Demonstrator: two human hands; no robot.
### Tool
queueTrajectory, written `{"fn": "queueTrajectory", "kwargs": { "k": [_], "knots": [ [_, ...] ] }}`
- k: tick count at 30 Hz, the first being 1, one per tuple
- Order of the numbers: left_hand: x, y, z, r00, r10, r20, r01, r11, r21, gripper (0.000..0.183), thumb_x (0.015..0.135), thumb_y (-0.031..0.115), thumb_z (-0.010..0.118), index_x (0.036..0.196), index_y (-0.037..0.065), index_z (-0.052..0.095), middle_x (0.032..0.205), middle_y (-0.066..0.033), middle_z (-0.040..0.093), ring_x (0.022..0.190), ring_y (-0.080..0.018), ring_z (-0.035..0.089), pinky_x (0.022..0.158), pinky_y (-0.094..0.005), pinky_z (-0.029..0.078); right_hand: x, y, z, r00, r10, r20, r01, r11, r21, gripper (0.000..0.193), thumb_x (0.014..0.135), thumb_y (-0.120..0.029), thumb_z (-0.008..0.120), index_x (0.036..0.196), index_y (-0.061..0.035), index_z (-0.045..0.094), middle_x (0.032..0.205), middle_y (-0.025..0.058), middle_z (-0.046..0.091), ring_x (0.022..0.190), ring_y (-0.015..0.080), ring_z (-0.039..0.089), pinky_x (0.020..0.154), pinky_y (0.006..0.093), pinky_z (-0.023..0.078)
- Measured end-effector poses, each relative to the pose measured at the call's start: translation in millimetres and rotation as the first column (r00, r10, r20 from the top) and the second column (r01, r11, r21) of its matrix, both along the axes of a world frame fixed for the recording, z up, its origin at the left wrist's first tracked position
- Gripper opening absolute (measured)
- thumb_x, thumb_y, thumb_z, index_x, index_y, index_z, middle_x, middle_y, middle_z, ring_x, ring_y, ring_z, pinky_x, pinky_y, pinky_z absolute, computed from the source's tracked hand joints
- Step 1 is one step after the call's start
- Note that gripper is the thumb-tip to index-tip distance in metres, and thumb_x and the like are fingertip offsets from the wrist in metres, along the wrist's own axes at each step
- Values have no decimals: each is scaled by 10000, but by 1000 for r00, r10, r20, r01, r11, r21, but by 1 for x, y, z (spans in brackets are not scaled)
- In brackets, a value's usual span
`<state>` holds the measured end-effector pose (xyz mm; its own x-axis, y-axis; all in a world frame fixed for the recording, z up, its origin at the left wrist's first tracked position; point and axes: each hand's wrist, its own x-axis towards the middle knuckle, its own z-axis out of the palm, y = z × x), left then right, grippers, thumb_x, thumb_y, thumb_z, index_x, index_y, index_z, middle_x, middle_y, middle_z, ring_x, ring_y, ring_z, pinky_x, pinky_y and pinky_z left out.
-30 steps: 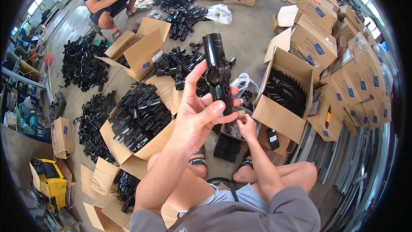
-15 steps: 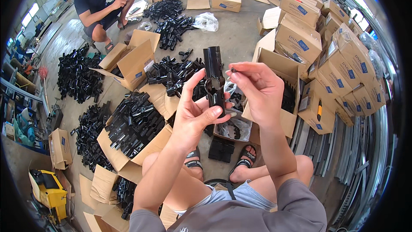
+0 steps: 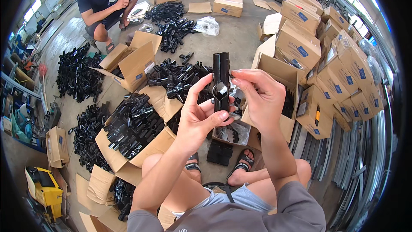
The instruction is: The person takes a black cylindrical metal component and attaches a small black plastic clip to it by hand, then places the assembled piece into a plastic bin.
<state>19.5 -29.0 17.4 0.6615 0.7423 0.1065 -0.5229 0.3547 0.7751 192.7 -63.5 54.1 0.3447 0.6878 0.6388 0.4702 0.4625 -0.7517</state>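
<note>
Upright between my hands stands a glossy black tube fitting (image 3: 221, 68) with a round opening in its side. My left hand (image 3: 193, 118) is closed around its lower part, thumb in front and fingers behind. My right hand (image 3: 262, 96) pinches a small dark bolt-like piece (image 3: 232, 72) between thumb and fingertips, at the right side of the fitting. The fingertips mostly cover that piece, so I cannot tell whether it sits in the fitting. Below my hands is a small open box (image 3: 243, 136) lined with clear plastic, holding dark parts.
Piles of black fittings (image 3: 79, 75) lie at the left, and an open carton (image 3: 148, 152) is full of them. Another open carton (image 3: 269, 56) stands on my right, before stacked cartons (image 3: 339, 75) and long metal profiles (image 3: 326, 163). A co-worker (image 3: 101, 6) squats at the far left.
The fitting has shifted slightly right and turned a little in my left hand. The small piece in my right hand has come from a short gap to the fitting's side.
</note>
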Motion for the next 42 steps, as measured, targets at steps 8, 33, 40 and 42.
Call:
{"fn": "queueTrajectory", "kwargs": {
  "k": [8,33,40,42],
  "knots": [
    [-1,2,0,1000,6,-13,-6,1000,12,900,929,-52,743,1640,181,243,1298,-189,668,1153,-229,687,958,-398,618,-7,3,0,999,-26,24,26,1000,-2,143,920,60,728,1048,23,778,1007,117,786,902,158,764,790,278,611],
    [5,2,-3,999,8,-34,-8,1000,16,888,931,-62,735,1639,162,248,1302,-201,667,1138,-227,694,955,-384,611,0,11,-29,963,60,-264,-56,998,23,138,934,30,749,1071,29,742,1033,94,765,907,112,703,821,246,562],
    [9,2,-7,999,16,-28,-15,999,34,877,935,-72,724,1637,159,252,1319,-194,661,1157,-223,687,963,-384,609,0,12,-34,973,-20,-228,22,1000,7,123,929,7,761,1048,24,735,1008,92,770,875,120,713,797,259,565],
    [11,1,-7,999,14,-35,-12,999,45,873,937,-75,721,1637,159,255,1319,-192,661,1161,-221,686,963,-383,608,4,14,-38,979,-30,-201,36,999,26,119,928,6,761,1042,25,732,1000,94,771,868,125,717,790,265,567]
  ]
}}
